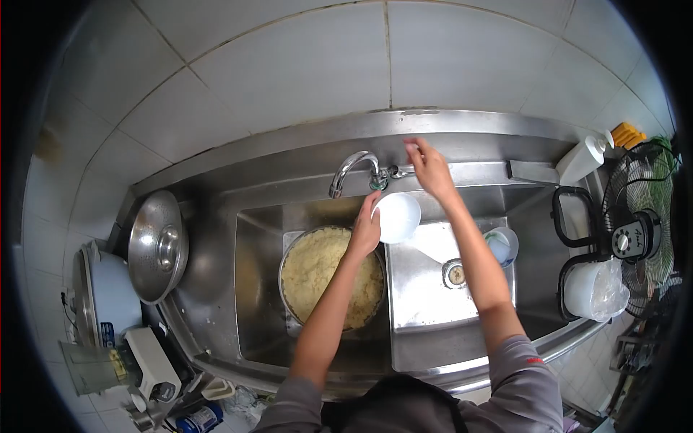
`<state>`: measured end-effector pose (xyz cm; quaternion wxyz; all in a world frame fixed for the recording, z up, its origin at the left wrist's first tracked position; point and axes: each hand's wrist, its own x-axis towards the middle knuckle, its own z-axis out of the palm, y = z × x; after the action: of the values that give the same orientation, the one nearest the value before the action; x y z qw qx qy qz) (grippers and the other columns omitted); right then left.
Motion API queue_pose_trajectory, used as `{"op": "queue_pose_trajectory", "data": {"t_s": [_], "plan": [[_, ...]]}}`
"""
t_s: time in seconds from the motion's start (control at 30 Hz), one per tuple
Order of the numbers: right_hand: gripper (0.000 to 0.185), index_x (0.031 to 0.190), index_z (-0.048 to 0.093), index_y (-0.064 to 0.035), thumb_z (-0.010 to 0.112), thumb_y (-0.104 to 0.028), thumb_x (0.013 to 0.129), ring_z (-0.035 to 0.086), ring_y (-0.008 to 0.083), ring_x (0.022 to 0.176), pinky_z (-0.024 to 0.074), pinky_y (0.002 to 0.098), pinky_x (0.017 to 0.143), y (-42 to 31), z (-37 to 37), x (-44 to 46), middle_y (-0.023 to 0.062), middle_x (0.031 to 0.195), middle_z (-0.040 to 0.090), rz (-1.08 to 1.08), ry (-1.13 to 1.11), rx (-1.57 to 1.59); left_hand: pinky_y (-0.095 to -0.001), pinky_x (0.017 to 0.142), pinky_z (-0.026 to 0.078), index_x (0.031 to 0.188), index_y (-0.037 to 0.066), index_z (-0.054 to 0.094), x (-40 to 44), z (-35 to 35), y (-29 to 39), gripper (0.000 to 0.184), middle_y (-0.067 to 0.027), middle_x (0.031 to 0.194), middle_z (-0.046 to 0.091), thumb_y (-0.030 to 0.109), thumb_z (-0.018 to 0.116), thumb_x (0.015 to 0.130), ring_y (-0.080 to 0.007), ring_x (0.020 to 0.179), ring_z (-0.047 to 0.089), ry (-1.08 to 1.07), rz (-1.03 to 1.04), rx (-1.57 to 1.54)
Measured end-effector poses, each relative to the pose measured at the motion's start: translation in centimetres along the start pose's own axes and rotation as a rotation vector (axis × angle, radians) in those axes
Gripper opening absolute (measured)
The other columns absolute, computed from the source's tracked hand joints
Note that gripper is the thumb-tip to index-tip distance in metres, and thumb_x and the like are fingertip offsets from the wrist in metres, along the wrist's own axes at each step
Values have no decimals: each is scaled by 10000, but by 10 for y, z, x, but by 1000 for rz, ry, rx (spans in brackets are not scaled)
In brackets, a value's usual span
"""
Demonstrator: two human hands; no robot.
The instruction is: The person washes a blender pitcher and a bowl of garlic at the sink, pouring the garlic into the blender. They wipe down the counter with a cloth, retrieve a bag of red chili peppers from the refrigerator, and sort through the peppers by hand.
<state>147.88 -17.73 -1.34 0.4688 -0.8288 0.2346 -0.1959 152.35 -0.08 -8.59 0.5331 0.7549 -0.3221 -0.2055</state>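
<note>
My left hand (pixel 367 229) is closed on the rim of a white bowl (pixel 401 218), held over the divider between the two sink basins. The bowl is tilted and its inside looks bare. Beside the tap lever (pixel 401 172), my right hand (pixel 432 172) is raised with its fingers loosely apart and nothing in them. I cannot tell whether it touches the lever. The chrome faucet (pixel 354 164) curves to the left above the left basin. Below it sits a large round pot (pixel 282 278) full of a pale yellow, crumbly mass (pixel 332 270), partly hidden by my left forearm.
In the right basin are a drain (pixel 454 275) and a small bowl (pixel 510 245). A metal lid (pixel 159 247) leans at the left, near a blender (pixel 97 364). A white bottle (pixel 582 160), a fan (pixel 639 234) and a plastic-wrapped white container (pixel 593 290) stand at the right.
</note>
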Motion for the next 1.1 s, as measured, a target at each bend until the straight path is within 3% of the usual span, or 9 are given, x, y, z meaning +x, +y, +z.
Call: {"op": "queue_pose_trajectory", "data": {"t_s": [0.13,0.27,0.47,0.57,0.67,0.77,0.93,1.03,1.1], "plan": [[253,992,581,-80,578,-185,761,527,291,831,445,384,683,118,37,13,104,926,531,-433,77,-609,-309,947,304,1182,43,422,-48,-32,38,309,-142,1185,461,126,373,889,-247,1119,428,-28,-54,-148],[265,966,562,-67,604,-176,728,499,289,846,424,402,731,104,49,0,111,866,503,-405,102,-637,-284,943,300,1195,23,422,-72,-80,58,365,-105,1162,480,236,404,900,-199,1100,429,135,89,-53],[161,898,492,-45,566,-104,767,505,318,810,414,414,699,111,63,4,144,867,544,-101,42,-446,-284,950,295,1281,45,357,-52,-118,78,474,-89,1202,458,282,454,882,-175,1096,421,47,-80,-357],[181,962,494,-33,527,-76,789,520,311,747,423,405,666,111,66,5,150,816,558,-202,103,-272,-279,948,300,1279,50,364,-41,-121,76,455,-81,1204,467,260,452,885,-168,1091,428,-24,-132,-436],[261,1068,482,-72,501,-103,809,532,329,821,433,404,707,110,66,7,168,839,579,-128,9,-108,-270,945,302,1271,45,374,-35,-122,80,438,-71,1222,462,243,446,888,-155,1092,427,-77,-164,-463],[332,1166,454,-80,478,-121,837,549,263,762,433,347,701,113,67,10,130,811,580,-70,-78,109,-263,912,331,1259,26,385,-33,-120,82,428,-68,1202,474,224,451,885,-144,1052,451,-79,-171,-461],[314,1173,497,-85,463,-163,871,493,138,633,422,268,625,118,76,11,47,692,542,75,-73,316,-257,847,385,1241,-7,397,-30,-118,77,426,-78,1123,518,203,466,876,-137,973,496,-48,-174,-437],[295,1152,527,-80,468,-169,877,472,89,593,415,233,586,114,73,5,23,643,534,110,-35,354,-254,948,290,1238,19,402,-27,-119,84,406,-60,1266,431,218,440,886,-143,1115,407,-123,-204,-442],[292,1149,530,-74,472,-163,877,466,70,581,413,216,570,117,76,7,19,638,542,106,-45,406,-255,953,285,1241,15,396,-24,-119,84,408,-64,1272,425,214,435,887,-146,1125,399,-127,-194,-401]]}}
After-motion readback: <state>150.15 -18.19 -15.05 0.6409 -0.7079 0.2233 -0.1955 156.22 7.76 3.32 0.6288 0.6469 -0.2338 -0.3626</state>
